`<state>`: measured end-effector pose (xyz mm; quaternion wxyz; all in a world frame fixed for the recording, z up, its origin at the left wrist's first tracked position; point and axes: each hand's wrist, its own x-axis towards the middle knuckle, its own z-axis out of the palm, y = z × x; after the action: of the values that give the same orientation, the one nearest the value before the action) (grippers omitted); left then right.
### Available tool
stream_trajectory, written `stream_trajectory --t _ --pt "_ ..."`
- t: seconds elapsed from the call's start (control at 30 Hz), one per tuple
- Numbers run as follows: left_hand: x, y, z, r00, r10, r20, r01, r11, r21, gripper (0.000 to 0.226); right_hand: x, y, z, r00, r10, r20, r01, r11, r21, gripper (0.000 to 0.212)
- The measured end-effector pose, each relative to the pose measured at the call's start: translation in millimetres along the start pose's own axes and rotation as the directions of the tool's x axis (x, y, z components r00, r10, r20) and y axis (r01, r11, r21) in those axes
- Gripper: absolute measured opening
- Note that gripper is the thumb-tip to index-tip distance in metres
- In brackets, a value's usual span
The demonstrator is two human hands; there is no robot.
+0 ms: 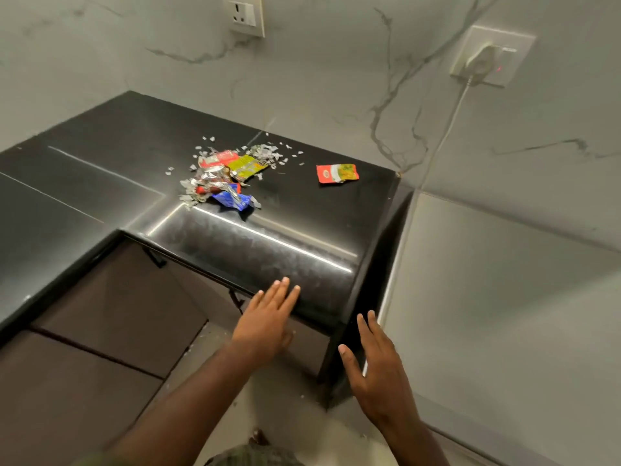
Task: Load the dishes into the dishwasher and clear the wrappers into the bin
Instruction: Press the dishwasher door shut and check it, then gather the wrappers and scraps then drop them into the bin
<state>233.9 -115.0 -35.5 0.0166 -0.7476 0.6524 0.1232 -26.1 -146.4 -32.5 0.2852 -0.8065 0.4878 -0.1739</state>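
Head view: wrappers on countertop (hands empty).

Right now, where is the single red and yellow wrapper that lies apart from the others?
In the head view, the single wrapper lies flat on the black counter, near its far right corner, to the right of the wrapper pile and clear of it.

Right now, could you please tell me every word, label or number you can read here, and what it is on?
None can be read.
Red and green packet: print too blurred.
Pile of wrappers: print crumpled and blurred.
Wall switch: faint marking, too small.
Socket: no text visible.
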Motion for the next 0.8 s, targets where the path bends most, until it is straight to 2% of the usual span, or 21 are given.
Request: stream_trajectory --t 0.13,0.3,0.47,0.5,0.63,0.8 --pt "-9.0 -14.6 -5.8 0.996 0.075 0.037 -0.077 0.996 0.034 0.087 13.2 -37.2 14.9 0.999 0.046 0.015 -0.046 0.999 -0.013 0.074" --pt "-11.4 -28.2 -9.6 0.990 0.136 0.025 -0.136 0.991 -0.008 0.085 28.6 -57.6 25.3 0.992 0.055 0.110 -0.049 0.997 -0.060 0.077" --pt "-7.5 -31.0 -10.4 0.988 0.152 -0.005 -0.151 0.984 -0.089 0.080 57.2 -68.9 31.0 0.988 0.079 0.133 -0.063 0.991 -0.120 0.106" --pt "-6.6 -32.1 -10.5 0.987 0.158 -0.010 -0.158 0.982 -0.101 0.079 63.8 -72.1 32.7 0.987 0.084 0.139 -0.066 0.990 -0.128 0.106" --pt "0.6 -43.4 -16.2 0.980 0.195 -0.024 -0.196 0.964 -0.180 0.069 88.5 -90.9 37.6 0.983 0.094 0.160 -0.066 0.983 -0.173 0.076" --pt "15.6 -65.3 -29.7 0.971 0.232 -0.065 -0.240 0.912 -0.331 0.049 118.6 -110.3 43.9 0.977 0.112 0.180 -0.061 0.962 -0.266 0.065"
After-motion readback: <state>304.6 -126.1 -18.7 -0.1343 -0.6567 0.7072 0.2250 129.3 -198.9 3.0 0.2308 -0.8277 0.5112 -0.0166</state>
